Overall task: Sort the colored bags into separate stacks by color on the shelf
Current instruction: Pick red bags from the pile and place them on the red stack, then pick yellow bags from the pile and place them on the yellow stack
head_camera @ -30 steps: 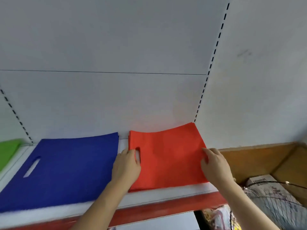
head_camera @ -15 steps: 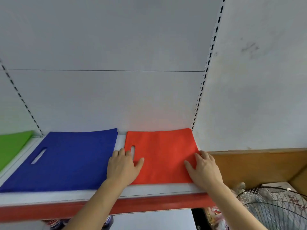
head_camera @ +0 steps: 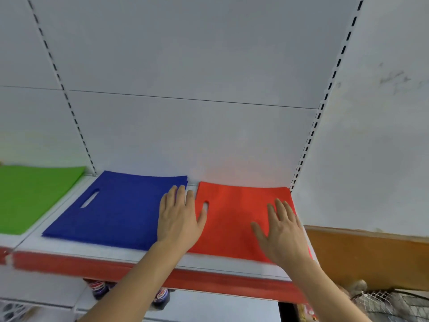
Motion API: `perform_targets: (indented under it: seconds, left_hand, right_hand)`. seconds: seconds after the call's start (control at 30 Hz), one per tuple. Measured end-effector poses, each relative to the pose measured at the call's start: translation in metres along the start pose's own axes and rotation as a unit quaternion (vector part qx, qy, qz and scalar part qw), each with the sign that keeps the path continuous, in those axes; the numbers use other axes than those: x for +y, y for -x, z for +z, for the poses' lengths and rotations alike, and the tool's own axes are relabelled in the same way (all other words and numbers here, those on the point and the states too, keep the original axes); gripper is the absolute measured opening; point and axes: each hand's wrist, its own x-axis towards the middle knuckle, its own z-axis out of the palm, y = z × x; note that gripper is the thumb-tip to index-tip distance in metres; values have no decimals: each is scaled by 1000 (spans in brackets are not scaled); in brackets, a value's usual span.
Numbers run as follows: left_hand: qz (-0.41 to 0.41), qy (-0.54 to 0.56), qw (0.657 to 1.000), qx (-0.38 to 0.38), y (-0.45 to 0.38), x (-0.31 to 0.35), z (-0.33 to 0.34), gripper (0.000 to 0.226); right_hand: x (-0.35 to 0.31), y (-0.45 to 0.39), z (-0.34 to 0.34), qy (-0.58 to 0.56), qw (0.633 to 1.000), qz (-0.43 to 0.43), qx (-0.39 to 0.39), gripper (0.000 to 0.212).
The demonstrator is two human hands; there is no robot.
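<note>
Three flat stacks of bags lie side by side on the white shelf (head_camera: 69,248). A green stack (head_camera: 30,196) is at the far left, a blue stack (head_camera: 116,210) with a slot handle in the middle, and a red stack (head_camera: 232,219) at the right against the upright. My left hand (head_camera: 178,219) lies flat with straight fingers across the gap, over the blue stack's right edge and the red stack's left edge. My right hand (head_camera: 282,231) rests flat, fingers spread, on the right part of the red stack.
A red strip (head_camera: 69,266) runs along the shelf's front edge. Bottles (head_camera: 99,288) stand on the level below. A brown wooden ledge (head_camera: 371,254) adjoins at the right, with a wire fan guard (head_camera: 390,303) beneath it. White back panels with slotted uprights rise behind.
The view has swung left, bringing more of the green stack in. Both hands have flattened and slid forward on the red stack; my left hand now overlaps the blue stack's edge.
</note>
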Motion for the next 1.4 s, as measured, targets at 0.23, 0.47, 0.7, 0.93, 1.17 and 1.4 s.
perform_targets:
  seconds: [0.23, 0.47, 0.7, 0.93, 1.17, 1.4]
  left_hand:
    - [-78, -17, 997, -14, 33, -91, -33, 79]
    - [-163, -36, 986, 1, 87, -223, -79, 80]
    - [-248, -63, 967, 10, 166, -385, -119, 79]
    - [-339, -66, 938, 19, 228, -522, -144, 75]
    - [-377, -90, 921, 46, 240, -648, -164, 72]
    - [-409, -96, 907, 28, 227, -783, -186, 73]
  right_hand:
    - [-127, -3, -6, -32, 991, -131, -16, 89]
    - [-282, 18, -19, -49, 968, -245, -18, 95]
    - [-461, 60, -13, -79, 939, -334, -19, 93]
    - [-629, 94, 4, -94, 909, -404, -42, 93]
    - [-787, 90, 23, -126, 876, -463, -39, 96]
    - [-942, 67, 28, -139, 854, -500, -34, 99]
